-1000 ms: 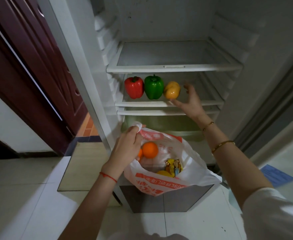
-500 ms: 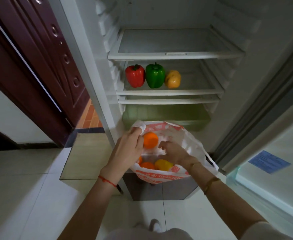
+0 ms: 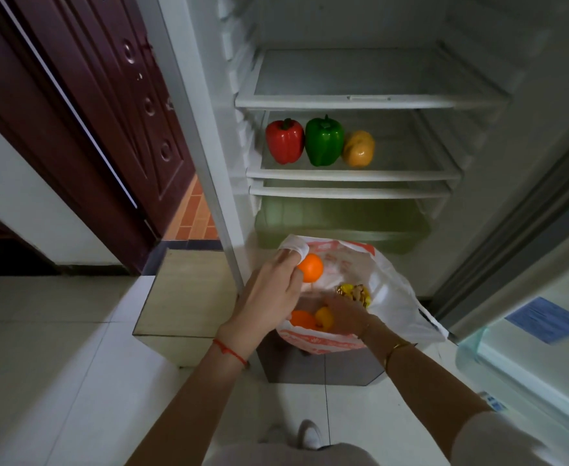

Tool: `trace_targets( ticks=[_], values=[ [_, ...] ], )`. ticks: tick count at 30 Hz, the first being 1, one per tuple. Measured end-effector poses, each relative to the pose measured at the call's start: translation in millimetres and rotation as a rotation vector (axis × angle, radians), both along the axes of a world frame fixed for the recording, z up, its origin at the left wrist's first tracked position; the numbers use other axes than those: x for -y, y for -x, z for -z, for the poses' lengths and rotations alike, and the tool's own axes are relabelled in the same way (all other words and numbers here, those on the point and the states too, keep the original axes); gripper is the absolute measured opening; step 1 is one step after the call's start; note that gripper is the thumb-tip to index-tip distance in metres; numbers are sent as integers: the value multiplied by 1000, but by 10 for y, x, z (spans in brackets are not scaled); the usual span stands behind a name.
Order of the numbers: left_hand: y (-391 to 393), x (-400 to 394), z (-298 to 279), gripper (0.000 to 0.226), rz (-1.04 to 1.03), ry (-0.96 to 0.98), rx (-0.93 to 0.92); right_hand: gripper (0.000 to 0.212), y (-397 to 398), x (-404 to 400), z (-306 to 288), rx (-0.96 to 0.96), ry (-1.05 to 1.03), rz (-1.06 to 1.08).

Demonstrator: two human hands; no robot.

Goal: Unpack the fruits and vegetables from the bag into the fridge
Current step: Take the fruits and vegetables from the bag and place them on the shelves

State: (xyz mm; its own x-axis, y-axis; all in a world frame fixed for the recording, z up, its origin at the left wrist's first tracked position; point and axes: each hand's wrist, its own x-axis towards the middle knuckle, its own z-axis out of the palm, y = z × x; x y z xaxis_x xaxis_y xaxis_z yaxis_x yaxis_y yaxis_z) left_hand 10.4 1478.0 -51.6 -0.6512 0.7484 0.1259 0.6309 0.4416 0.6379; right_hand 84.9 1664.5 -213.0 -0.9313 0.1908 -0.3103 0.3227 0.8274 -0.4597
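A white and orange plastic bag [image 3: 390, 297] hangs open in front of the fridge. My left hand [image 3: 269, 297] grips its left handle. My right hand [image 3: 343, 317] is down inside the bag, fingers around a yellow fruit [image 3: 324, 318] beside an orange one [image 3: 301, 319]. Another orange [image 3: 311, 268] sits high in the bag by my left fingers, and a yellow packet [image 3: 355, 292] lies deeper in. On the fridge's middle shelf [image 3: 353, 174] stand a red pepper [image 3: 283, 141], a green pepper [image 3: 324, 141] and a yellow pepper [image 3: 359, 149] in a row.
The top shelf [image 3: 370, 102] is bare. A green crisper drawer [image 3: 340, 223] sits below the middle shelf. A low box [image 3: 189, 297] stands on the tiled floor at the left, a dark red door [image 3: 115, 112] behind it. The open fridge door [image 3: 528, 338] is at the right.
My right hand left the yellow pepper on the middle shelf, came down and reached deep into the bag. My left hand kept its hold on the bag handle.
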Motion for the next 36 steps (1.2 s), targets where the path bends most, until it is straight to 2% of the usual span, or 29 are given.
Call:
trace_targets(
  ticks=[4, 7, 10, 12, 15, 17, 21, 25, 30, 36],
  values=[
    [41, -21, -5, 38, -16, 24, 20, 71, 77, -149, -116, 138, -100, 129],
    [106, -41, -26, 42, -41, 21, 2, 67, 122, -256, -407, -1, 158, 289],
    [193, -71, -31, 44, -53, -16, 14, 47, 91, -297, -839, -220, 485, 371],
    [265, -100, -29, 44, -64, -48, 28, 35, 76, -279, -1199, -265, 691, 374],
    [383, -143, -20, 44, -83, -52, 44, 38, 116, -254, -1737, -389, 831, 362],
    [447, -156, -25, 44, -73, -53, 72, 38, 194, -240, -2086, -521, 828, 361],
    [536, -182, -40, 44, -93, -43, 76, 45, 476, -225, -2756, -809, 675, 363],
    [543, -210, -43, 43, -108, -45, 110, 40, 906, -248, -3266, -1027, 526, 447],
    [566, -216, -59, 42, -122, -53, 136, 53, 1560, -341, -3540, -975, 369, 457],
    [650, -226, -75, 45, -98, -66, 125, 60, 2125, -434, -3409, -870, 299, 464]
  ],
)
